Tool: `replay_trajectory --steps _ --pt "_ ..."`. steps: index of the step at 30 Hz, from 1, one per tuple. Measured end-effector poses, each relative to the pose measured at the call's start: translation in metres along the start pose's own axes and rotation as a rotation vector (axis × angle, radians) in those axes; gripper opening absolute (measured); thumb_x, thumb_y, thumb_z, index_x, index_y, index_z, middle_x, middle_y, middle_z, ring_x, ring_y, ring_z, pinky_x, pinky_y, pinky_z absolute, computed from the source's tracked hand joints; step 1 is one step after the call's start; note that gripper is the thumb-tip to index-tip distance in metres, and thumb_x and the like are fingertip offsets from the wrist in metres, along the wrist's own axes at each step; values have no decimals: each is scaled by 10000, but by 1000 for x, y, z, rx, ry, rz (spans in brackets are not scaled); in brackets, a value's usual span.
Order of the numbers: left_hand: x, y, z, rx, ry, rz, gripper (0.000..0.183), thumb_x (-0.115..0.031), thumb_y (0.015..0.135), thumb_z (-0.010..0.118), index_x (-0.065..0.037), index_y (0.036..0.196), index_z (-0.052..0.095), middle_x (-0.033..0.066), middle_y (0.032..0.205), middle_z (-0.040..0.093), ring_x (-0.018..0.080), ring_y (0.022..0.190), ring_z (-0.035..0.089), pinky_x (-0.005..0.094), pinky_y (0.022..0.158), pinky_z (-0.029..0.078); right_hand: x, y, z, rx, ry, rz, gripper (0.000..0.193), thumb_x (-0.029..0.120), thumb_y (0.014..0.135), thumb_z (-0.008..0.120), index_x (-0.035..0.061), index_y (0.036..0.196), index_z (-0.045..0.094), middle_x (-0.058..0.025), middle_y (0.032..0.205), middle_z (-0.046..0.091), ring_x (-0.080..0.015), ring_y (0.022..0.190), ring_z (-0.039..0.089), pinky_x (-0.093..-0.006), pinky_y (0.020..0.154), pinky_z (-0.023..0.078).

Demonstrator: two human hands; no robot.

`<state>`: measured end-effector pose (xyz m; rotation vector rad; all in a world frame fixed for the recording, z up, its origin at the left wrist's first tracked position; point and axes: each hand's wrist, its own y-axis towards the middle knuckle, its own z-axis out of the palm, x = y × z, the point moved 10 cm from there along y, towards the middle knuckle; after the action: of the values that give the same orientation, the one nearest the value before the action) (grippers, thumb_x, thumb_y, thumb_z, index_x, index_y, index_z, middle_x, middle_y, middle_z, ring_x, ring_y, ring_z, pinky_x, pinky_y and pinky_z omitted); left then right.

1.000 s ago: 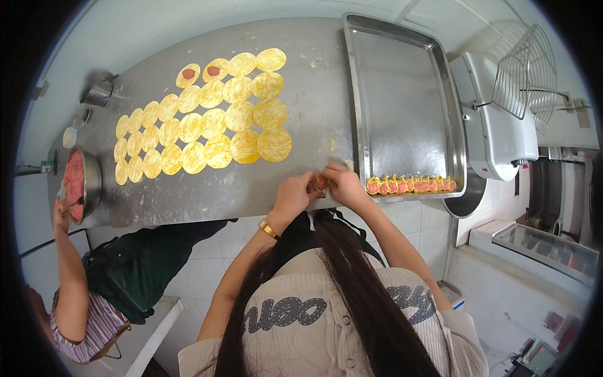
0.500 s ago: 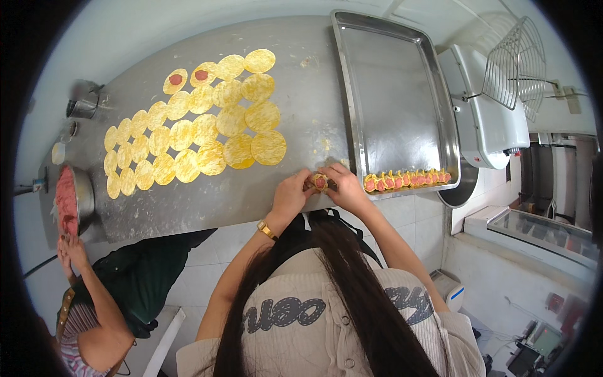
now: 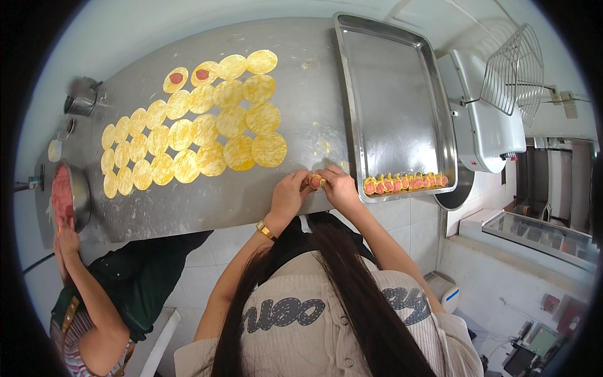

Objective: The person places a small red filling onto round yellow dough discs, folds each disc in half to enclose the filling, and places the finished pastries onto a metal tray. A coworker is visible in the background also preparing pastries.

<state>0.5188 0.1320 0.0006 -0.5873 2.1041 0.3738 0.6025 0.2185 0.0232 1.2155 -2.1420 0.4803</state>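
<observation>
Between my two hands, just above the table's near edge, is a small open-topped dumpling (image 3: 315,181) with pink filling showing inside a yellow wrapper. My left hand (image 3: 291,190) curls round one side of it. From the other side the fingers of my right hand (image 3: 338,187) pinch it. Left of my hands, round yellow wrappers (image 3: 186,166) lie in rows on the steel table. Two wrappers at the far row carry a dab of pink meat (image 3: 176,78). To the right, finished dumplings (image 3: 406,183) stand in a line along the near end of a metal tray (image 3: 352,125).
At the far left, a co-worker's hands (image 3: 68,235) work at a steel bowl (image 3: 80,195) of pink meat. Metal containers (image 3: 81,97) stand beyond it. A white machine (image 3: 482,113) and a wire rack (image 3: 516,72) are right of the tray.
The dumpling has turned slightly in my fingers, and my right hand has closed in nearer my left. The co-worker's hands have shifted up onto the meat in the bowl.
</observation>
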Motion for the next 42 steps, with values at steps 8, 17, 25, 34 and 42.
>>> replay_trajectory --steps 8,17,25,34,42 --pt "6 -4 4 -15 -14 -91 251 -96 753 742 -47 958 606 124 809 640 262 715 641 352 637 502 5 5 6 81 28 -141 384 -42 724 609 50 1096 619 -151 998 614 -364 888 611 -420 756 511" --pt "9 -34 6 -157 -94 -287 224 -75 768 742 -18 946 619 89 763 628 141 655 583 285 606 471 -3 9 -29 230 173 -279 316 -53 734 579 57 1027 620 -125 961 602 -324 872 607 -413 776 502" --pt "-1 -83 10 -296 -143 -400 116 -26 828 698 8 896 612 -4 764 612 42 688 534 201 632 453 -173 -39 -282 90 -190 -192 360 -73 661 596 47 998 633 -116 955 630 -306 887 634 -389 751 523" --pt "-53 -87 51 -237 -18 -365 100 -15 852 666 23 872 575 1 823 616 51 737 532 214 702 467 -254 -82 -266 511 -588 -441 346 -79 653 599 38 976 643 -83 1006 576 -282 1002 584 -364 831 520" --pt "-78 -96 49 -270 58 -345 111 -11 833 675 41 881 590 24 792 621 59 744 555 227 712 474 -251 -102 -257 638 -614 -469 383 -34 676 611 55 1046 654 -59 1092 569 -253 1048 543 -343 883 512"
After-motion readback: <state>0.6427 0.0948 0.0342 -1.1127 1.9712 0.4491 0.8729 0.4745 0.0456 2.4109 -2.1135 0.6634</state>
